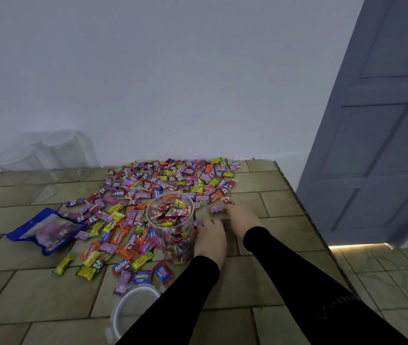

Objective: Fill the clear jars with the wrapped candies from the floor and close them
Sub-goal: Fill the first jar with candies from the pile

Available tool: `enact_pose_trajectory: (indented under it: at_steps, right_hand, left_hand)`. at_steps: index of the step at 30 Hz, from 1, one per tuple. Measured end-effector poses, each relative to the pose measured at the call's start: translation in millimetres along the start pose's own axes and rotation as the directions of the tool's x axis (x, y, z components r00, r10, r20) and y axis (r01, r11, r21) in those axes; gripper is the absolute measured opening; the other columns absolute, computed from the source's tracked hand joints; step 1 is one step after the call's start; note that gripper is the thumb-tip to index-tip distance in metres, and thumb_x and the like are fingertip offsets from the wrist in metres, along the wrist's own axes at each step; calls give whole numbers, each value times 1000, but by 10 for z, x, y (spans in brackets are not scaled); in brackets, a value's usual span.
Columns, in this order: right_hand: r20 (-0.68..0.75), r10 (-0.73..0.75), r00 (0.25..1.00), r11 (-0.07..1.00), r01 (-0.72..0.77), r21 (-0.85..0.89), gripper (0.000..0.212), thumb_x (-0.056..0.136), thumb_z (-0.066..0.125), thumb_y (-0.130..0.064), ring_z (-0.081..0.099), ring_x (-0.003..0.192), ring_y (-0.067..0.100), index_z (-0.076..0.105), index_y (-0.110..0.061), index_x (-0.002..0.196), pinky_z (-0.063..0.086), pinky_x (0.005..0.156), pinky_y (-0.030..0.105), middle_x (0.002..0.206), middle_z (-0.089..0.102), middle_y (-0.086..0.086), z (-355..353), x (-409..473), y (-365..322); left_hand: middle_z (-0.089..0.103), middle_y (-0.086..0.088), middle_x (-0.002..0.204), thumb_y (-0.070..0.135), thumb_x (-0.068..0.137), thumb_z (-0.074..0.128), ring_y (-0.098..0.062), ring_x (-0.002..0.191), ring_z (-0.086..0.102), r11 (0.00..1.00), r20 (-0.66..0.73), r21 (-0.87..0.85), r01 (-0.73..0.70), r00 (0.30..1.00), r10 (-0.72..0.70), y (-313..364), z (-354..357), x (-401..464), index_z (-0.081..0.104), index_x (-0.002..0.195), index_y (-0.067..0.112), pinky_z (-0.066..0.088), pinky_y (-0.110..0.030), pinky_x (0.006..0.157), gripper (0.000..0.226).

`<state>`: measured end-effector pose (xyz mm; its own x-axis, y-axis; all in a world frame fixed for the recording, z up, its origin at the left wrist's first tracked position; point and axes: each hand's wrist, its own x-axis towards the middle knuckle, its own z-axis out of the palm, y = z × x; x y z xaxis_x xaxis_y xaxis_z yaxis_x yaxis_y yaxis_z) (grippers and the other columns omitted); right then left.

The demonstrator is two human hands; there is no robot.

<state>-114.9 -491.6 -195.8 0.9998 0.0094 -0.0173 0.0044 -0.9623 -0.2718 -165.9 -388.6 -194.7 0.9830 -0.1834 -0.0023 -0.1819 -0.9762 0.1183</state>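
Note:
A clear jar (pixel 173 227) stands open on the tiled floor, filled nearly to the rim with wrapped candies. A wide spread of loose wrapped candies (pixel 163 180) covers the floor behind and to the left of it. My left hand (pixel 209 239) lies palm down right beside the jar's right wall, fingertips at a purple candy (pixel 198 223). My right hand (pixel 241 215) reaches forward palm down, its fingertips touching a purple candy (pixel 216 209) near a red one (pixel 226 200). The jar's clear lid (pixel 133 310) lies on the floor near me, partly hidden by my left sleeve.
Several empty clear jars (pixel 48 155) stand against the white wall at the back left. A blue candy bag (pixel 46 229) lies to the left of the pile. A grey-blue door (pixel 377 145) stands open on the right, with a floor edge in front of it.

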Motion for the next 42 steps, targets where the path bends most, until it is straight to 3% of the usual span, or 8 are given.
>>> enact_pose_trajectory:
  at_steps: [5,10,14,19,23,28,33,42]
  right_hand:
    - [-7,35,999,990,-33,137,40,93,46,-3,47,119,31,52,-11,132,40,99,31,132,42,14,38,-54,28]
    - [-9,146,989,974,-142,178,28,93,42,-2,55,104,31,63,-8,111,45,93,32,104,41,10,43,-57,44]
    - [-5,171,985,976,-168,138,28,96,40,-3,54,109,31,59,-8,116,42,91,31,120,51,15,16,-99,-14]
    - [-6,245,969,928,-233,292,34,93,47,1,50,119,29,55,-9,125,38,99,30,130,45,15,-63,-155,-56]
    - [-164,303,939,802,-159,575,31,91,47,8,51,105,23,57,-5,118,31,67,13,123,46,15,-287,-267,-174]
    - [-307,289,907,610,73,789,26,96,42,0,51,102,26,52,-5,119,41,83,25,117,43,14,-624,-398,-483]
    - [-405,278,871,477,240,846,31,92,46,-14,55,103,29,48,-45,96,45,92,51,110,55,7,-652,-430,-897]
    - [-438,339,833,248,370,895,20,99,42,-6,48,84,-1,46,-24,108,38,69,10,100,45,-12,-699,-594,-1390]
  left_hand:
    - [47,-22,125,0,97,33,-37,119,50,1000,1,-10,18,1000,-18,8,-20,-17,49,121,1,47,-36,90,28]
    - [58,-14,60,1,37,88,-26,48,60,998,-57,-56,-7,998,4,1,78,36,62,58,6,46,-22,40,35]
    - [59,-23,100,2,92,35,-36,91,65,998,17,-65,-7,1000,8,-31,1,-28,60,98,-2,53,-33,69,26]
    - [57,-16,116,-4,85,10,-27,105,58,996,-191,-11,-88,978,85,14,-20,-99,53,117,4,48,-29,84,54]
    - [58,-5,69,-1,66,38,-17,61,57,982,-373,-1,-188,911,174,122,-393,-178,68,72,11,45,-22,53,33]
    - [47,-12,114,-12,81,36,-25,104,47,908,-503,-305,-287,858,102,136,-888,-228,51,116,2,39,-28,79,41]
    - [45,-7,115,-10,89,41,-13,97,41,798,-557,-490,-351,830,23,-184,-1340,-296,51,118,7,27,-15,75,34]
    - [51,9,96,4,99,43,5,83,46,654,-588,-613,-443,809,-2,-981,-1344,-407,51,104,21,37,-9,74,19]
